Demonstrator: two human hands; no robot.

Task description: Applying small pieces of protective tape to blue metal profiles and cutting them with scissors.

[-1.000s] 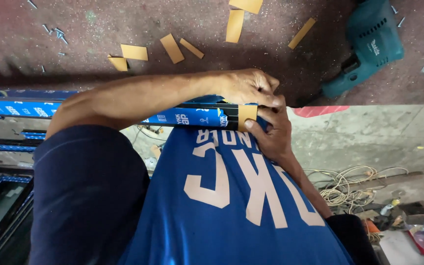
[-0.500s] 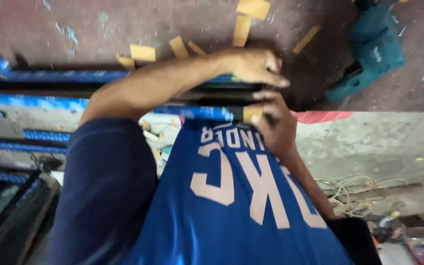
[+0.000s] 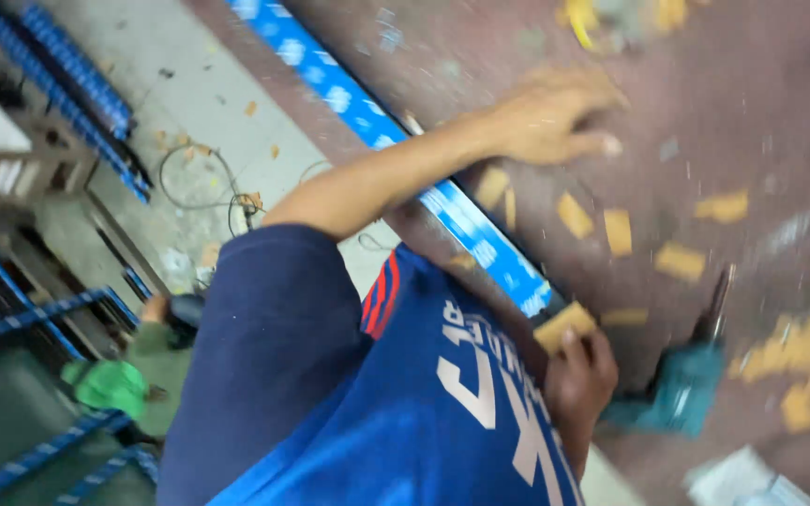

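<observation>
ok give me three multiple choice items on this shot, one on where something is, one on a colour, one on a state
1. Where does the left hand lie?
A. flat on the reddish-brown worktop
B. on the green power drill
C. inside a drawer

2. What colour is the wrap on the long bar at the worktop's edge?
A. yellow
B. blue with white marks
C. plain black

3. How does the right hand stand?
A. open and bare
B. out of view
C. closed on a small tan piece at the bar's end

Answers: 1 A, the fingers are spread on the worktop, far from the power drill. 2 B, the bar shows blue with white patches. 3 C, the fingers pinch the tan piece by the bar's end.
</observation>
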